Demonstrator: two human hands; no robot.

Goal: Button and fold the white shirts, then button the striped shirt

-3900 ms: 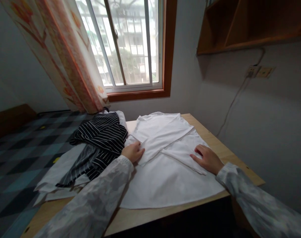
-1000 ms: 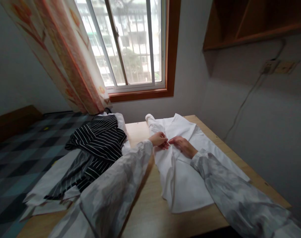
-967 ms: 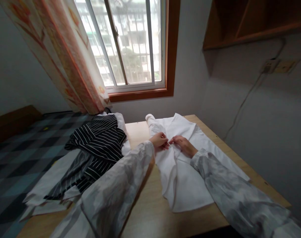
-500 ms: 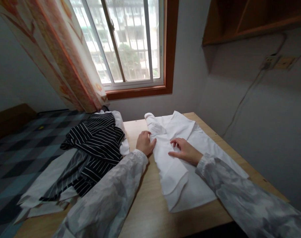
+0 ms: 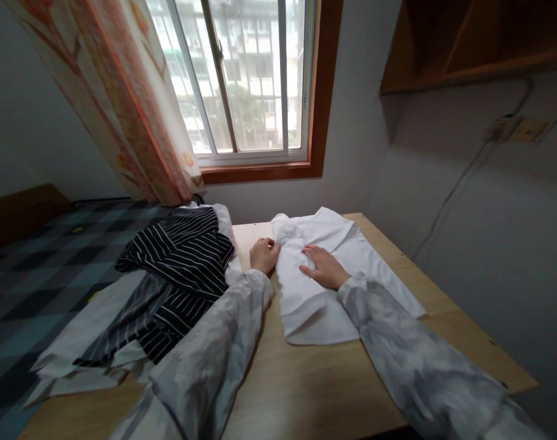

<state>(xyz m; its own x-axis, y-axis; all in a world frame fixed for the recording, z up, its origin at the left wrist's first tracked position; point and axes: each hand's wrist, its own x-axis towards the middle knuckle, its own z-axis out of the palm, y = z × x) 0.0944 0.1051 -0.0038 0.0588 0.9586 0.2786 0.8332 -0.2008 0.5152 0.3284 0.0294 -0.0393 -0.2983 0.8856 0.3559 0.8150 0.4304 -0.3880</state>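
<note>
A white shirt (image 5: 301,293), partly folded, lies on the wooden table (image 5: 306,391) in front of me. Along its left edge, my left hand (image 5: 264,255) has its fingers curled, with thumb and forefinger close together at the cloth. The tips are small in view, but they seem to pinch the edge. My right hand (image 5: 324,267) rests palm down on the middle of the shirt, fingers stretched out and thumb apart. A rolled or bunched part of the cloth shows at the far left corner, and the near end has a loose fold.
Left of my left arm lies a heap with a black-and-white striped garment (image 5: 181,250) over white cloth (image 5: 90,311). Beyond it is a bed with a checked cover (image 5: 25,275). A window (image 5: 255,91) and curtain (image 5: 108,91) are behind; a shelf (image 5: 480,73) hangs at the right.
The shirt's near end has moved away from me and left. My right hand has shifted left and flattened onto the cloth. The left hand's fingers have drawn closer together; the view has shifted slightly.
</note>
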